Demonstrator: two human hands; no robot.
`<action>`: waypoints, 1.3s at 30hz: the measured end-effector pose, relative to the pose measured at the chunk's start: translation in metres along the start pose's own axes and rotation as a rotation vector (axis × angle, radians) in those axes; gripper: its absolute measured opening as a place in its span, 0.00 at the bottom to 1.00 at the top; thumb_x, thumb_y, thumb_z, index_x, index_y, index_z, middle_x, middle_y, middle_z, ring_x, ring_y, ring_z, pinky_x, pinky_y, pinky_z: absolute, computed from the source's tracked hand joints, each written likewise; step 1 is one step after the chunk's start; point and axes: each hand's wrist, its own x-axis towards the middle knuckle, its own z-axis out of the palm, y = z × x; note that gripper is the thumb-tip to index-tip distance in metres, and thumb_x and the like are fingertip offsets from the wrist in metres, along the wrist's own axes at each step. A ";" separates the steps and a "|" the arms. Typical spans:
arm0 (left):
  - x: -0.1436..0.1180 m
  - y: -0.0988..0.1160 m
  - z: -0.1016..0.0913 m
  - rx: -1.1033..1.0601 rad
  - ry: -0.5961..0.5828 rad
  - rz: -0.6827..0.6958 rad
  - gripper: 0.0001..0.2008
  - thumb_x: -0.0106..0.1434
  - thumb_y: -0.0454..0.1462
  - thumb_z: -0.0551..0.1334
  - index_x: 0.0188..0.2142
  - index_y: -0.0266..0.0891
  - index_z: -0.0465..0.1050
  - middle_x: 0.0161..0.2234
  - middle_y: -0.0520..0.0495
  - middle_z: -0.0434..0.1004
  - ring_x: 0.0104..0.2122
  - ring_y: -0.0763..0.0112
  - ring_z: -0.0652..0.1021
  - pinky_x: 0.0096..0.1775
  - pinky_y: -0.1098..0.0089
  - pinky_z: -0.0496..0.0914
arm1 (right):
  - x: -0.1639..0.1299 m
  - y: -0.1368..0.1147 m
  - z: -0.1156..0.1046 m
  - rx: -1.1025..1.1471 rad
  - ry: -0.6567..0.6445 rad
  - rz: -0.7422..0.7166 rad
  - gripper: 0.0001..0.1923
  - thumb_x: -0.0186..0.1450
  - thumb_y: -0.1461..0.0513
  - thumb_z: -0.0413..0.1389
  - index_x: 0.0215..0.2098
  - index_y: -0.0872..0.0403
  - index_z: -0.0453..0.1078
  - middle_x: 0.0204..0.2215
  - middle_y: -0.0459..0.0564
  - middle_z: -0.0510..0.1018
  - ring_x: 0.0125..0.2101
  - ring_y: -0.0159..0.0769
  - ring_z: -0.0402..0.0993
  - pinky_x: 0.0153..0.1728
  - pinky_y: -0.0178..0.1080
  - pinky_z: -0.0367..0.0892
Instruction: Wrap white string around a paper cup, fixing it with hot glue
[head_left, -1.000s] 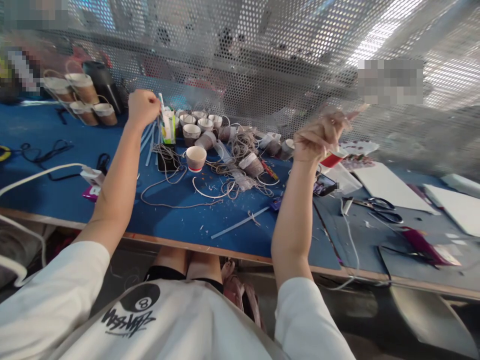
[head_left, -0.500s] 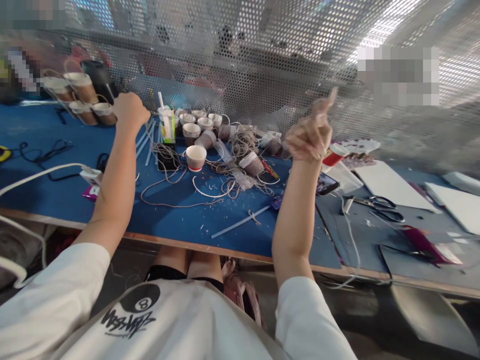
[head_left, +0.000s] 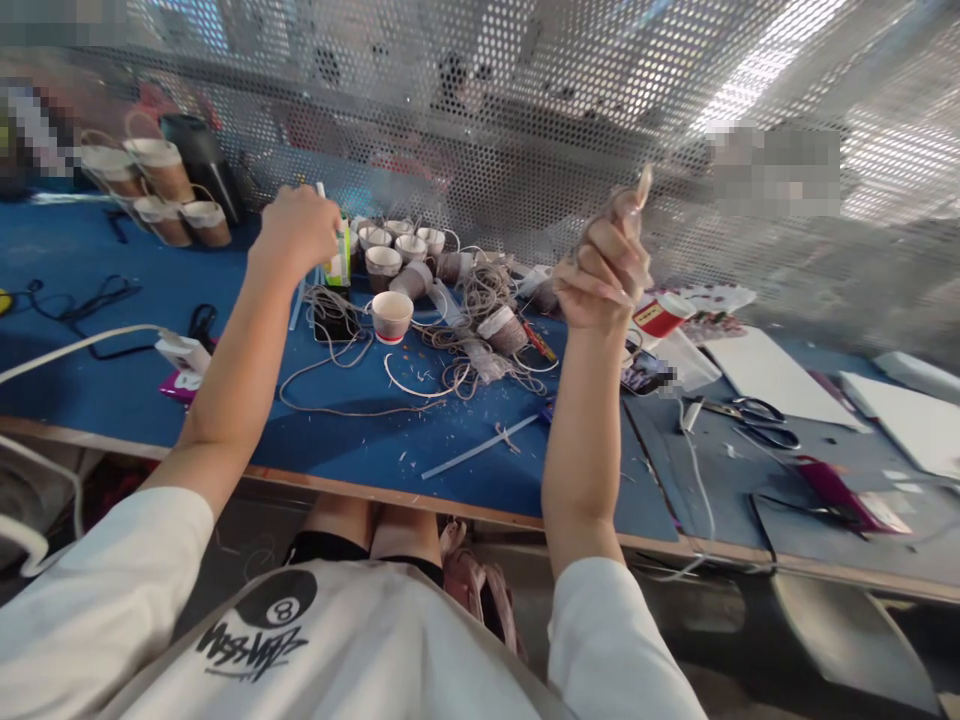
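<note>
Counter point(head_left: 345, 445) is blue-topped and scrap-littered, grey perforated metal screen point(head_left: 525, 130) behind. Left hand point(head_left: 298, 228) half-blocks a green-and-white carton point(head_left: 343, 258); right hand point(head_left: 602, 268) is up near a red-and-white paper cup point(head_left: 661, 319), tangled grey cord point(head_left: 487, 292) between. Fingers point(head_left: 609, 240) curled, one right one up; can't tell if gripping anything.

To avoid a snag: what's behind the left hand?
Behind the left hand show part of a green-and-white carton, the tip of a white stick and the perforated screen. The carton's upper left is covered.
</note>
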 end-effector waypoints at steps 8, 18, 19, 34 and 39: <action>-0.034 0.107 0.043 -1.004 -0.273 0.466 0.14 0.68 0.40 0.63 0.51 0.41 0.68 0.49 0.46 0.77 0.49 0.67 0.80 0.48 0.68 0.74 | 0.017 0.041 0.009 -0.162 0.047 -0.007 0.13 0.77 0.63 0.39 0.44 0.54 0.65 0.47 0.49 0.78 0.12 0.14 0.55 0.15 0.20 0.61; -0.021 0.097 0.053 -1.083 -0.081 0.500 0.21 0.67 0.52 0.61 0.26 0.41 0.70 0.18 0.54 0.65 0.22 0.74 0.72 0.29 0.70 0.69 | 0.018 0.046 0.009 -0.047 0.043 -0.091 0.10 0.74 0.64 0.45 0.38 0.51 0.66 0.56 0.47 0.75 0.13 0.15 0.56 0.19 0.24 0.67; -0.021 0.096 0.049 -1.089 -0.068 0.494 0.21 0.67 0.53 0.60 0.25 0.41 0.70 0.18 0.54 0.63 0.21 0.75 0.71 0.28 0.70 0.68 | 0.018 0.042 0.008 -0.031 0.014 -0.094 0.12 0.75 0.62 0.44 0.35 0.52 0.65 0.54 0.47 0.77 0.13 0.15 0.57 0.20 0.25 0.69; -0.014 0.077 0.022 -1.115 0.128 0.198 0.18 0.73 0.46 0.53 0.27 0.42 0.66 0.21 0.54 0.61 0.24 0.74 0.73 0.31 0.69 0.70 | 0.007 0.035 0.019 -0.239 0.222 0.303 0.12 0.76 0.61 0.44 0.36 0.55 0.64 0.11 0.33 0.64 0.07 0.20 0.51 0.14 0.21 0.64; -0.006 0.068 0.019 -1.280 0.169 0.148 0.18 0.70 0.46 0.57 0.24 0.44 0.65 0.18 0.54 0.56 0.19 0.73 0.66 0.26 0.70 0.66 | 0.000 0.026 0.008 -0.258 0.221 0.018 0.13 0.75 0.63 0.46 0.31 0.51 0.61 0.10 0.31 0.59 0.08 0.22 0.57 0.19 0.22 0.66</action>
